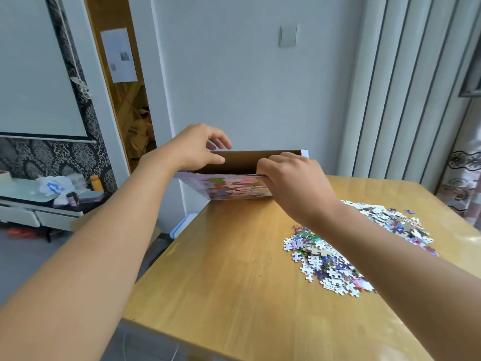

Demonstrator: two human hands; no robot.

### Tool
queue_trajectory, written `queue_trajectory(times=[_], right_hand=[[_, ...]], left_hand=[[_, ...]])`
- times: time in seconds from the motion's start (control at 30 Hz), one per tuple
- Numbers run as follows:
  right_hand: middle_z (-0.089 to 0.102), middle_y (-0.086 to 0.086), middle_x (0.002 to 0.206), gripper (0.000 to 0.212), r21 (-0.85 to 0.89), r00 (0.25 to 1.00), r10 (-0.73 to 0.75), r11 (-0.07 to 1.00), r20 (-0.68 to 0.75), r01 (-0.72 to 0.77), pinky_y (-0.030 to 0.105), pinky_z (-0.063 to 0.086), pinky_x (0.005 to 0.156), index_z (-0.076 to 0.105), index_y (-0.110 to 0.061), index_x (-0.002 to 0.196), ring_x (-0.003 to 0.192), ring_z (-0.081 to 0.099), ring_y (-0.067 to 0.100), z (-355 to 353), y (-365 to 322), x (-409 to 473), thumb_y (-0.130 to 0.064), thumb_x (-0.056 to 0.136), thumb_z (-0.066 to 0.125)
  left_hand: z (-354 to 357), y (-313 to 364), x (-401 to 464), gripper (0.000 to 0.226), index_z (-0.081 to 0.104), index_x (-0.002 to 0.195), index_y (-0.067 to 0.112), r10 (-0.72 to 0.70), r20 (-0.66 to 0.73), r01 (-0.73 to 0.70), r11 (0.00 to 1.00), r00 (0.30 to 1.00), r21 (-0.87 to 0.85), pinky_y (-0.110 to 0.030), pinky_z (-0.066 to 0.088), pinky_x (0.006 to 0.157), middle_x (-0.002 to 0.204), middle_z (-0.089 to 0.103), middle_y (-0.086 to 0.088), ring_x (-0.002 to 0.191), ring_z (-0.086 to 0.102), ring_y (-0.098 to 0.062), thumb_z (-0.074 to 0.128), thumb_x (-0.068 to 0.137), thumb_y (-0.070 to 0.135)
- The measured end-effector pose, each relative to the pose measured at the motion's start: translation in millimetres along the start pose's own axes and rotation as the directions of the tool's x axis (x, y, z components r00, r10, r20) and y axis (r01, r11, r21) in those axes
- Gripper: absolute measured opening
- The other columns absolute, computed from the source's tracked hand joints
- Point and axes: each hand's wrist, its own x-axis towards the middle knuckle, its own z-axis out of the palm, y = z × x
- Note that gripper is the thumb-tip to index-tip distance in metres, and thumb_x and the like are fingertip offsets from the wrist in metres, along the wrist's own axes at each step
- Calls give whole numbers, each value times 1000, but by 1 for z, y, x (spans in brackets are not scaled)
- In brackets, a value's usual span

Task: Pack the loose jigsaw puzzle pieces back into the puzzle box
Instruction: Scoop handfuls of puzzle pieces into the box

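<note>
The puzzle box is lifted above the table's far left corner, its open brown inside facing me and a colourful printed side below. My left hand grips its left end, thumb on the near rim and fingers over the far edge. At the box's right part, my right hand pinches the near wall with curled fingers. Loose jigsaw pieces lie in a heap on the right of the table, partly hidden by my right forearm, and stretch on to the far right.
The wooden table has bare surface on its left half. A white wall with a switch stands behind. Curtains hang at right. A low cabinet with clutter sits far left on the floor side.
</note>
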Motion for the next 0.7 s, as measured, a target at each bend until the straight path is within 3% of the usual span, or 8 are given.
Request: queue_trajectory(times=[0.1, 0.23, 0.37, 0.47, 0.53, 0.63, 0.7], right_hand=[[55, -2, 63, 25, 26, 1000, 0, 1000, 19, -1, 25, 27, 48, 58, -17, 76, 60, 54, 25, 1, 0, -8, -1, 72, 76], [57, -2, 63, 21, 44, 999, 8, 999, 36, -10, 26, 26, 47, 59, -18, 74, 60, 56, 26, 4, -1, -14, -4, 73, 76], [56, -2, 64, 20, 45, 999, 32, 998, 27, -34, 27, 28, 48, 60, -17, 73, 60, 55, 26, 10, -1, -23, -4, 75, 75], [59, -1, 66, 13, 93, 995, 2, 996, 102, -12, 27, 28, 48, 61, -16, 74, 62, 57, 27, 15, 0, -34, -10, 82, 69], [59, -1, 65, 14, 141, 982, -40, 990, 184, 13, 27, 27, 47, 60, -16, 72, 58, 55, 28, 18, -2, -42, -12, 83, 68], [62, 0, 73, 10, 224, 939, -83, 975, 334, 7, 32, 29, 53, 62, -15, 77, 62, 47, 27, 25, -14, -58, -16, 87, 64], [65, 1, 81, 9, 264, 894, -79, 964, 441, -45, 37, 38, 59, 63, -15, 83, 71, 52, 28, 31, -22, -70, -21, 90, 61]], left_hand=[[3, 4, -14, 19, 67, 93, 31, 68, -49, -68, 998, 996, 8, -29, 52, 88, 104, 67, 11, 102, 62, 0, 81, 81, 31], [16, 11, -22, 9, 74, 82, 33, 94, 35, -97, 991, 995, 92, -29, 48, 95, 108, 69, 13, 109, 59, -2, 76, 84, 42], [22, 18, -29, 27, 75, 104, 36, 98, 132, -112, 989, 986, 99, -24, 38, 100, 131, 59, 19, 124, 50, -5, 65, 88, 56], [31, 13, -35, 32, 66, 121, 39, 73, 235, -121, 973, 969, 197, -24, 32, 103, 142, 48, 18, 134, 41, -7, 70, 89, 42], [44, 5, -37, 29, 66, 110, 45, 32, 266, -100, 964, 963, 246, -30, 38, 105, 137, 51, 16, 129, 45, -11, 75, 84, 36], [76, -1, -43, 24, 58, 83, 40, 59, 148, -103, 947, 987, 304, -37, 50, 85, 107, 62, 11, 105, 59, -19, 79, 76, 29], [103, 1, -48, 27, 55, 89, 34, 99, 103, -125, 949, 990, 290, -34, 47, 76, 100, 64, 10, 97, 60, -18, 75, 77, 21]])
